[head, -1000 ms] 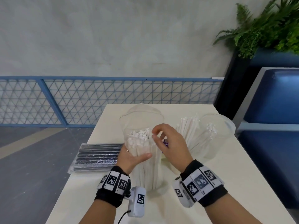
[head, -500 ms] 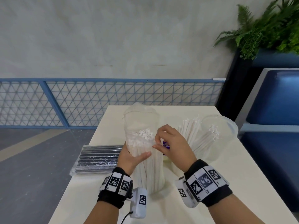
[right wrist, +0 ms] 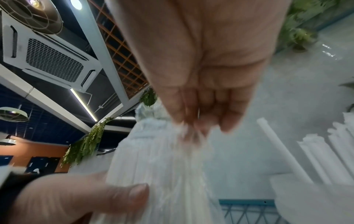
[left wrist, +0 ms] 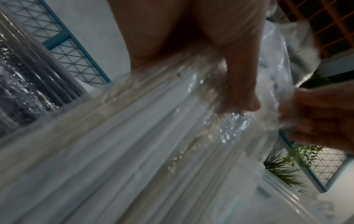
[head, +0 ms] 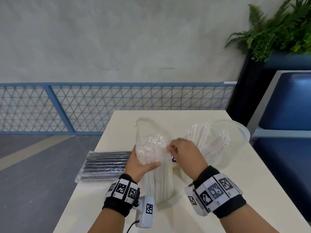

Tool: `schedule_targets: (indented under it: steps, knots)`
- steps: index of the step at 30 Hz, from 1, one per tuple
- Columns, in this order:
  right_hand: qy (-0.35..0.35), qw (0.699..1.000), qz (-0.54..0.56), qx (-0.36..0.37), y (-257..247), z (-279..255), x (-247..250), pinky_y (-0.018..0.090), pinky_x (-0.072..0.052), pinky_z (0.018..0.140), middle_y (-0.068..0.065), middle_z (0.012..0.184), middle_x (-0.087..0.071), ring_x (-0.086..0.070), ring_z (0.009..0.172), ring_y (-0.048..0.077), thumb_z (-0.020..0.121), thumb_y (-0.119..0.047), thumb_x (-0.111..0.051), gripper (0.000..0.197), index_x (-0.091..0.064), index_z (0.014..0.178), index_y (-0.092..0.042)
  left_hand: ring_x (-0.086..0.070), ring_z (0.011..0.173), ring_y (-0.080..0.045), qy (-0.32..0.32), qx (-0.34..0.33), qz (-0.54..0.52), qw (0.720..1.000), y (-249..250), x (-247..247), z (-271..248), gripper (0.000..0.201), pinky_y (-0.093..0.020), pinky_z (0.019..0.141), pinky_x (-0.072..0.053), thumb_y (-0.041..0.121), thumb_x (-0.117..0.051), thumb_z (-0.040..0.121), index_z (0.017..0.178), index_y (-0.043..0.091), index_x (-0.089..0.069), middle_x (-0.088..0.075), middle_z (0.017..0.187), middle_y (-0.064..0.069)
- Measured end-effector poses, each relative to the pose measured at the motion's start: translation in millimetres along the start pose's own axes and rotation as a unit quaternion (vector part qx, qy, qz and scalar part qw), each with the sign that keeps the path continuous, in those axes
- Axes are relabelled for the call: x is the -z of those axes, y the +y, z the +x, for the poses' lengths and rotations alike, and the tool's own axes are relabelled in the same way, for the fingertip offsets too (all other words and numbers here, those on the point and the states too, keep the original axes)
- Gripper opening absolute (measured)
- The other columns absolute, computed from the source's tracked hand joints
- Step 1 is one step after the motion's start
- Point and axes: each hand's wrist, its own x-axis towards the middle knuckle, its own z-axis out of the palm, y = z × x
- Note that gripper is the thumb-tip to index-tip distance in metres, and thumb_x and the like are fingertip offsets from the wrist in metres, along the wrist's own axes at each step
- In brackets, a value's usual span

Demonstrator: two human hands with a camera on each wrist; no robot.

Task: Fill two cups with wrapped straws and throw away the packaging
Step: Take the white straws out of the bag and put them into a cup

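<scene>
1. Cream counter (head: 218, 190) stands before a blue lattice rail (head: 117, 106) & grey wall.
2. Clear bag of wrapped straws (head: 158, 167) stands upright near counter's centre; left hand (head: 139, 165) has its grip wrapped round the bag's middle.
3. Right hand (head: 186, 153) pinches straw tops at the bag mouth, fingers closed on them.
4. Two cups (head: 230, 137) w/ straws sit toward the right edge.
5. Black straw pack (head: 104, 163) lies at the left edge.

Grey wall (head: 117, 39), blue lattice railing (head: 117, 106), potted fern (head: 277, 27).
</scene>
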Motion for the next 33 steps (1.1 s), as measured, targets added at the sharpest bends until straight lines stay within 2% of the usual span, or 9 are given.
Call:
schedule_targets:
  steps: [2,5,7,13,16,20,23,28,33]
  knots:
    - [0.086,0.994,0.072,0.014,-4,-2,-2,0.021,-0.043,0.075,0.003,0.1,-0.062,-0.052,0.082,0.014,0.091,-0.018,-0.054,0.018,-0.061,0.106,-0.011,-0.064,0.105,-0.017,-0.002,0.002,0.001,1.0,0,1,-1,0.085,-0.039,0.09,-0.053,0.026,-0.091,0.043,0.118,0.015,-0.053,-0.068,0.11,-0.004]
    - [0.043,0.995,0.09,-0.018,-5,0,-6,0.018,-0.042,0.084,0.005,0.113,-0.064,-0.058,0.101,0.017,0.09,-0.022,-0.056,0.031,-0.057,0.12,-0.012,-0.064,0.106,-0.016,0.004,-0.002,-0.005,1.0,2,1,-4,0.088,-0.043,0.093,-0.051,0.032,-0.089,0.04,0.118,0.016,-0.053,-0.068,0.111,-0.003]
    - [0.019,0.994,0.095,-0.048,-2,4,-6,0.016,-0.042,0.08,0.007,0.109,-0.068,-0.061,0.092,0.014,0.092,-0.028,-0.053,0.033,-0.06,0.118,-0.009,-0.063,0.106,-0.015,0.004,-0.013,-0.001,1.0,4,-3,-7,0.087,-0.041,0.093,-0.052,0.03,-0.089,0.042,0.119,0.018,-0.052,-0.067,0.112,-0.002]
    - [-0.032,0.991,0.122,-0.037,6,10,-7,0.011,-0.037,0.069,0.001,0.12,-0.058,-0.05,0.063,-0.003,0.083,-0.029,-0.066,0.049,-0.051,0.129,-0.016,-0.06,0.093,0.009,0.034,-0.056,0.006,0.998,9,-12,-7,0.07,-0.008,0.074,-0.049,0.004,-0.086,0.056,0.107,0.033,-0.048,-0.062,0.106,0.011]
    - [0.002,0.994,0.106,-0.036,7,10,-14,0.008,-0.032,0.074,0.003,0.12,-0.053,-0.047,0.077,0.005,0.078,-0.022,-0.071,0.055,-0.049,0.129,-0.017,-0.058,0.086,0.017,-0.004,-0.057,0.02,0.998,11,-15,-5,0.069,-0.005,0.07,-0.047,0.001,-0.083,0.059,0.104,0.035,-0.044,-0.06,0.104,0.014]
    - [0.02,0.987,0.154,-0.04,9,11,-28,0.013,-0.033,0.085,-0.009,0.12,-0.047,-0.046,0.101,0.008,0.075,-0.024,-0.073,0.067,-0.043,0.134,-0.021,-0.062,0.098,0.004,-0.036,-0.047,0.001,0.998,8,-13,-2,0.075,-0.014,0.075,-0.05,0.007,-0.086,0.052,0.109,0.035,-0.046,-0.063,0.108,0.009]
    - [0.023,0.977,0.205,-0.057,13,14,-40,0.013,-0.037,0.082,-0.003,0.121,-0.05,-0.05,0.107,0.015,0.073,-0.026,-0.075,0.064,-0.047,0.13,-0.018,-0.064,0.1,-0.003,-0.034,-0.041,-0.014,0.998,6,-10,2,0.08,-0.019,0.077,-0.052,0.015,-0.085,0.044,0.112,0.033,-0.047,-0.064,0.111,0.003]
    - [0.076,0.968,0.229,-0.06,13,12,-59,0.019,-0.034,0.092,-0.001,0.116,-0.049,-0.044,0.11,0.014,0.079,-0.03,-0.069,0.049,-0.053,0.122,-0.014,-0.065,0.091,0.003,-0.024,-0.037,-0.018,0.999,10,-11,4,0.077,-0.017,0.072,-0.053,0.007,-0.085,0.043,0.107,0.031,-0.048,-0.064,0.107,0.004]
    - [0.089,0.979,0.176,-0.045,12,10,-61,0.017,-0.031,0.093,-0.004,0.115,-0.046,-0.031,0.106,0.01,0.08,-0.054,-0.05,0.058,-0.052,0.12,-0.012,-0.061,0.1,-0.002,-0.019,-0.037,0.042,0.998,12,-6,3,0.076,-0.017,0.078,-0.05,0.017,-0.088,0.044,0.105,0.036,-0.046,-0.063,0.107,0.008]
